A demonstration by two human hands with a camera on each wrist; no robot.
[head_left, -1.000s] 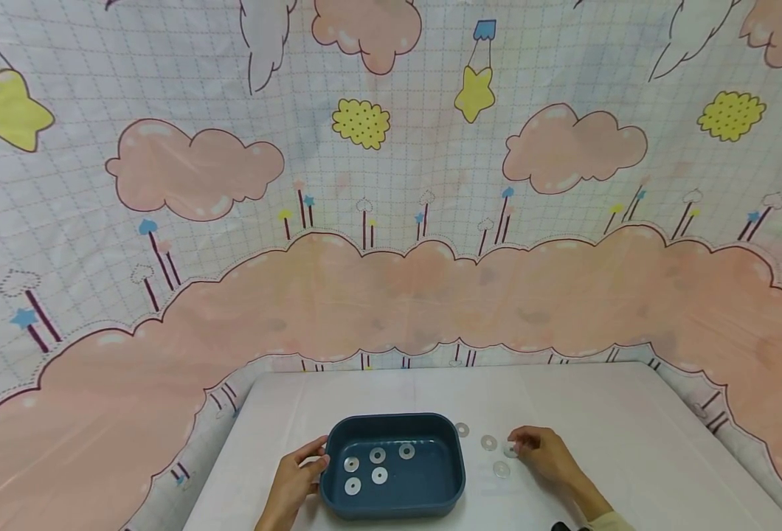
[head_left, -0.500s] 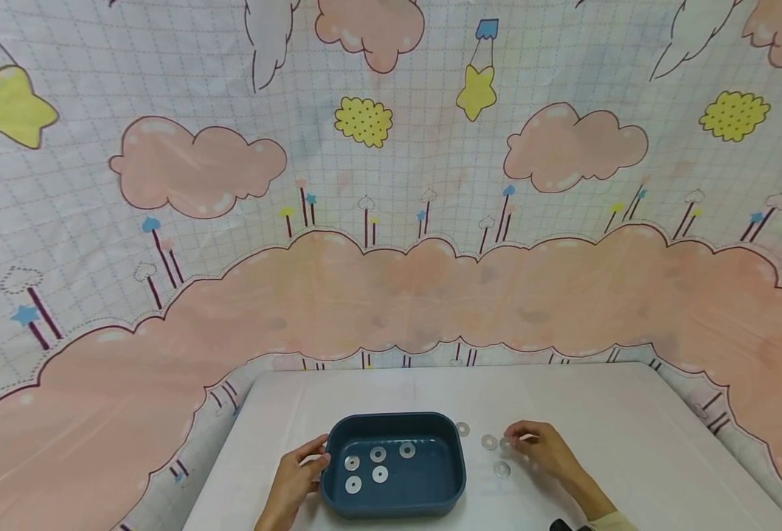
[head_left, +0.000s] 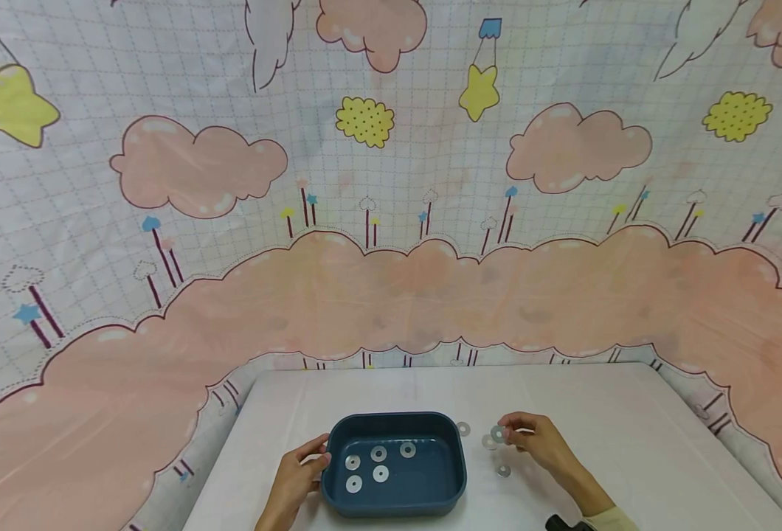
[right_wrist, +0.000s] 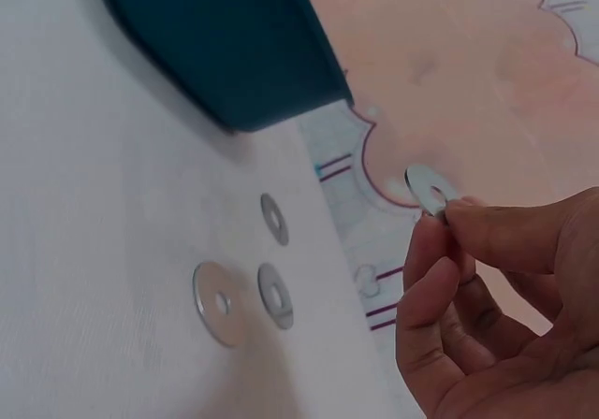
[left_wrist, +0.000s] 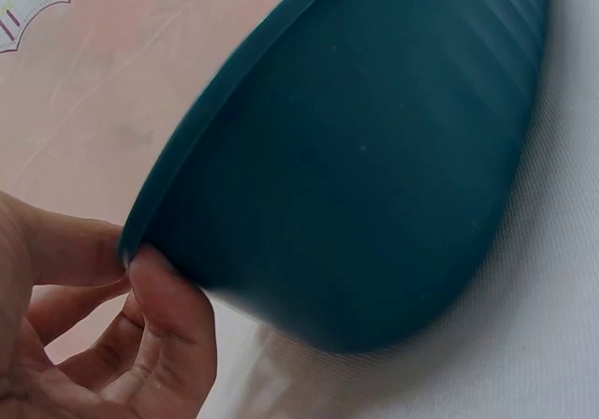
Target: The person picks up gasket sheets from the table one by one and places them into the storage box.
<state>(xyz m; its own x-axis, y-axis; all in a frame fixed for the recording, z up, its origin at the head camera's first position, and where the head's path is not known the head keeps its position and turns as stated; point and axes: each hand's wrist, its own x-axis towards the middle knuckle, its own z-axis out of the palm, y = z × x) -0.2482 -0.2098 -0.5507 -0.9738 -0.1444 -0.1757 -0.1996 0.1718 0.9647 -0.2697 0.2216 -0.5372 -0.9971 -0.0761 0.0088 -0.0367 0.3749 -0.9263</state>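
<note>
Pinching a washer (right_wrist: 423, 183) by its edge, the right grip (head_left: 542, 441) risks a drop if that narrow hold slips, while the left grip (head_left: 293, 474) clasps the tray (head_left: 394, 507).

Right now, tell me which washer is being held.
The washer pinched by the right hand: it is raised above the table, while three washers lie on it and five washers lie inside the blue tray.
</note>
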